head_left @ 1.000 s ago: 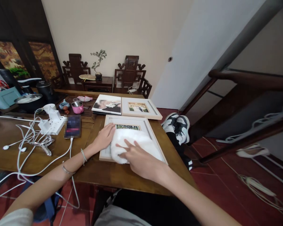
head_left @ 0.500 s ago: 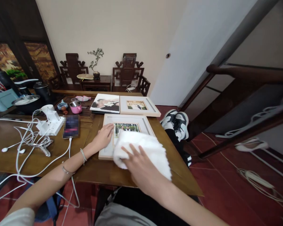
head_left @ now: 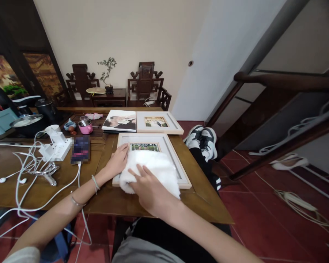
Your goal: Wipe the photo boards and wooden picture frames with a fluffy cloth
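Note:
A pale wooden photo frame [head_left: 186, 179] with a white mat lies flat near the table's front edge. Its small photo [head_left: 146, 147] shows only along the top. The rest is under a fluffy white cloth [head_left: 156, 164], which covers the frame's middle and hangs over its lower border. My right hand [head_left: 150, 190] bears on the cloth, fingers spread over it and the thumb side at a fold. On the frame's left side rests my left hand [head_left: 119, 159], fingers stretched out flat, their tips beside the cloth's upper left.
Behind lie a second frame [head_left: 178, 128] and a photo panel [head_left: 120, 120]. To the left are a phone [head_left: 80, 149] on a charging cable, a white power strip [head_left: 56, 148], tangled cords, a clear bracket-like object [head_left: 50, 173] and a pink cup [head_left: 85, 127]. Someone's shoes [head_left: 201, 140] are at the right.
My right hand has slid the cloth left across the frame, baring the frame's lower right corner. My left hand stays on the left side. The view has shifted slightly.

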### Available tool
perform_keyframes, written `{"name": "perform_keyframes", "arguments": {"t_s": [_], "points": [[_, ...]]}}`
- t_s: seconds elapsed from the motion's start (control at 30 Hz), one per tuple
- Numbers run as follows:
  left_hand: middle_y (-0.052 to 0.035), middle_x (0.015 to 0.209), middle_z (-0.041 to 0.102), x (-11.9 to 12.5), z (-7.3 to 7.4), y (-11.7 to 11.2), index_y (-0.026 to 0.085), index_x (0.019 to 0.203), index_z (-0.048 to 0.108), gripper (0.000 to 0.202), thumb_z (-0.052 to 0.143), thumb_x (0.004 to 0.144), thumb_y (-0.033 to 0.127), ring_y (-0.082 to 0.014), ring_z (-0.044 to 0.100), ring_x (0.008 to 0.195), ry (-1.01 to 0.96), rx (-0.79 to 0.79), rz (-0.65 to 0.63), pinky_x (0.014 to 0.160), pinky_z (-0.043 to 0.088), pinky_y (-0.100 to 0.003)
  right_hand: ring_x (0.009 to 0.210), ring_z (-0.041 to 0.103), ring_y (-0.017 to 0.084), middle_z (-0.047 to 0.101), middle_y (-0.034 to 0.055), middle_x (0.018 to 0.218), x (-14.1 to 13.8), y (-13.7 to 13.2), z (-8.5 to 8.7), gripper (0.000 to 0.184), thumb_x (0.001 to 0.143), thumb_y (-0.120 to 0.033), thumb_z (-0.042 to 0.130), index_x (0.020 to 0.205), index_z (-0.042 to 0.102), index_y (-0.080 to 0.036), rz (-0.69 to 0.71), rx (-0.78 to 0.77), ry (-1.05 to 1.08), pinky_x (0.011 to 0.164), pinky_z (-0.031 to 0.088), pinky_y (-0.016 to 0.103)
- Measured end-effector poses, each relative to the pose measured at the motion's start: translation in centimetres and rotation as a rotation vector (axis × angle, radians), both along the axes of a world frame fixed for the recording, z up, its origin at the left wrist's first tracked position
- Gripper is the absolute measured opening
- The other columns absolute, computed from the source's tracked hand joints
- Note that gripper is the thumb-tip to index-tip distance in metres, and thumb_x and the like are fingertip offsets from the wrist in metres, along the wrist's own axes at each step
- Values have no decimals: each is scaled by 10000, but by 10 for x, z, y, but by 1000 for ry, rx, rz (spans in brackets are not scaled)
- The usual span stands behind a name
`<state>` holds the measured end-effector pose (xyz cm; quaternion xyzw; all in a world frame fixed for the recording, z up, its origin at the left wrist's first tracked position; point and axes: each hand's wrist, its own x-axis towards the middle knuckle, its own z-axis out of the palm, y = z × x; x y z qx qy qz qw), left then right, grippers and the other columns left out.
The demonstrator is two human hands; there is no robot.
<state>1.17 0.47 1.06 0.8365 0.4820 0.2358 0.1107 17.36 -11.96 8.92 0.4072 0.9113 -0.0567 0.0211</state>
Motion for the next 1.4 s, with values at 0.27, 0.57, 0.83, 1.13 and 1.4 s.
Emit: {"name": "perform_keyframes", "arguments": {"t_s": [0.27,0.57,0.83,1.13,1.4], "points": [[-167,1435,473,2,-1,-1,132,1309,509,390,350,981,271,-269,401,1375,1,25,-18,1139,341,-481,1353,420,295,603,156,1326,89,-11,3,592,612,60,425,1069,737,-150,-242,-19,-31,1136,314,477],[-188,1448,461,4,-2,-1,107,1302,509,400,373,960,262,-277,386,1386,-16,25,-4,1119,361,-511,1360,403,314,587,135,1356,61,-4,2,535,649,44,416,1030,748,-132,-82,12,59,1126,327,484],[-190,1433,468,4,0,-1,112,1275,518,388,349,950,240,-291,389,1381,15,32,-25,1118,363,-515,1442,235,255,413,89,1510,64,-11,-21,635,606,48,424,1136,706,-158,11,24,165,1201,181,484],[-180,1413,487,4,-2,1,121,1232,546,368,363,950,270,-290,382,1380,-3,42,-68,1130,350,-511,1410,322,256,495,60,1447,144,9,-29,549,631,41,390,961,746,-214,-238,168,67,1157,264,560],[-175,1394,511,3,-5,2,128,1245,542,368,360,956,266,-282,399,1372,-1,57,-59,1122,364,-507,1405,312,343,409,195,1493,93,132,-9,547,750,48,377,1222,634,-51,-350,325,-8,1085,315,574]]}}
